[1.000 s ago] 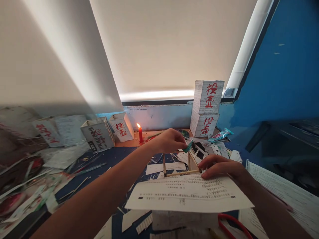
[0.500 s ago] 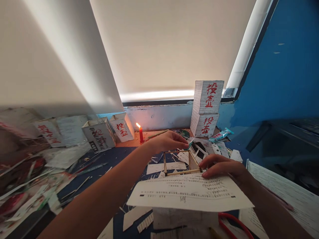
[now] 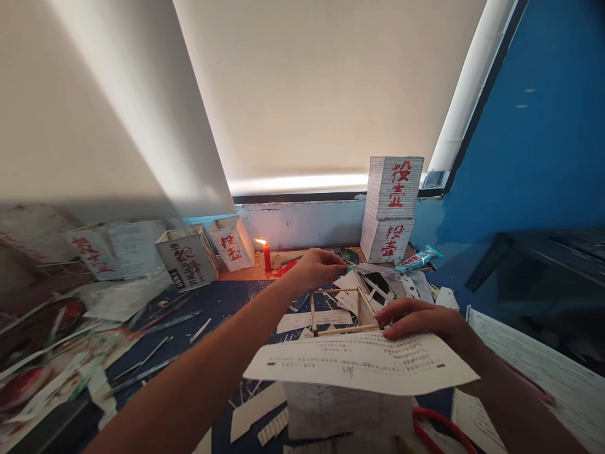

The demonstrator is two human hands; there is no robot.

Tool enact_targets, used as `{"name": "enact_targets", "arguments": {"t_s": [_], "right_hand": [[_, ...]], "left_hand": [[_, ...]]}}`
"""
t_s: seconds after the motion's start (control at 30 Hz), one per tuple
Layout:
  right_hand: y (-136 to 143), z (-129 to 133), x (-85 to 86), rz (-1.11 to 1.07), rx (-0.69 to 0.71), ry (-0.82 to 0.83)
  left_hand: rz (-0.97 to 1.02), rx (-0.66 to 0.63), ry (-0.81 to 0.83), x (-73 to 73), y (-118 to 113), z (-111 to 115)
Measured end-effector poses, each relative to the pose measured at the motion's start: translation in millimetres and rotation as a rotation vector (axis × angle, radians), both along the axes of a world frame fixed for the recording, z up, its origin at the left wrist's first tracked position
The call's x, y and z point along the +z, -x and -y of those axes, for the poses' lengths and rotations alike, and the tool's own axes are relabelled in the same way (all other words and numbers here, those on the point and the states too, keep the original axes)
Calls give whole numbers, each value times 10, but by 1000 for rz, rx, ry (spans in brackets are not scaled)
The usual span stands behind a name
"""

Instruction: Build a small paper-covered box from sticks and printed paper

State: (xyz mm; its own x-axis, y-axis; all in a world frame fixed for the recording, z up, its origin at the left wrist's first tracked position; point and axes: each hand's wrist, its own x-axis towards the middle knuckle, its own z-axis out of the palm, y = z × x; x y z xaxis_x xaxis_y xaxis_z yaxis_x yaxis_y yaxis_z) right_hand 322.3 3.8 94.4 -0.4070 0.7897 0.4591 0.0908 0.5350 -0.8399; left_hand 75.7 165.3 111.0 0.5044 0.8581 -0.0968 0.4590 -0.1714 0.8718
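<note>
Shifted left hand (image 3: 316,268) slightly left, pic ctr, seemingly off stick box (image 3: 347,329), can't tell if pinching, while grasping paper (image 3: 359,366) w/ right hand (image 3: 428,316).

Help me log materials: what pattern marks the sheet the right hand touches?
Dark lines of text on the white paper sheet; head view.

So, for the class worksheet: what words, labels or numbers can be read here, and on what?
"投壶", red: upper stacked box
"投壶", red: lower stacked box
"投壶", red: white box left of the candle
Too blurred or overlapping to read surely: grey box, box farther left
Too small: sheet by the right hand, blue wrapper, papers at the right
</note>
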Motion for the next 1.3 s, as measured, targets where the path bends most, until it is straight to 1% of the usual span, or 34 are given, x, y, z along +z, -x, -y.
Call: {"name": "enact_targets", "arguments": {"t_s": [0.13,0.27,0.37,0.43,0.53,0.63,0.7,0.77,0.83,0.87,0.93,1.0,1.03,1.07,1.1,1.17,1.2,1.23,1.3], "right_hand": [[-10,13,-7,-13,-2,12],[4,22,-7,-10,-11,-10],[25,20,-9,-12,-18,-8],[44,15,-6,-19,-18,8],[83,5,15,-42,-16,29],[122,4,50,-63,-13,54],[139,9,67,-71,-10,59],[147,15,72,-78,-7,66],[147,19,64,-89,-2,81],[144,18,58,-91,0,88],[130,13,45,-84,4,90],[108,5,35,-55,6,81],[95,1,33,-41,7,74],[82,-2,33,-30,7,67],[71,-5,36,-19,8,61],[56,-6,46,10,3,58],[53,-4,53,29,0,57],[50,-1,58,45,-7,55],[39,2,57,62,-28,46]], "left_hand": [[-44,78,9,-1,0,-97],[-127,158,57,5,26,-243],[-168,173,95,38,-14,-357],[-152,147,103,92,-114,-427],[-36,41,84,234,-364,-511],[130,-110,41,444,-588,-561],[204,-174,6,612,-619,-562],[248,-197,-37,786,-520,-506],[265,-177,-88,945,-307,-353],[267,-160,-121,1011,-170,-229],[273,-123,-197,1095,130,110],[259,-82,-287,1102,421,536],[174,-44,-427,1077,549,756],[84,-32,-537,1034,661,967],[44,-13,-644,978,753,1159],[-63,-61,-755,845,875,1455],[-110,-106,-820,774,904,1555],[-170,-182,-888,706,913,1625],[-249,-284,-1086,579,889,1701]]}}
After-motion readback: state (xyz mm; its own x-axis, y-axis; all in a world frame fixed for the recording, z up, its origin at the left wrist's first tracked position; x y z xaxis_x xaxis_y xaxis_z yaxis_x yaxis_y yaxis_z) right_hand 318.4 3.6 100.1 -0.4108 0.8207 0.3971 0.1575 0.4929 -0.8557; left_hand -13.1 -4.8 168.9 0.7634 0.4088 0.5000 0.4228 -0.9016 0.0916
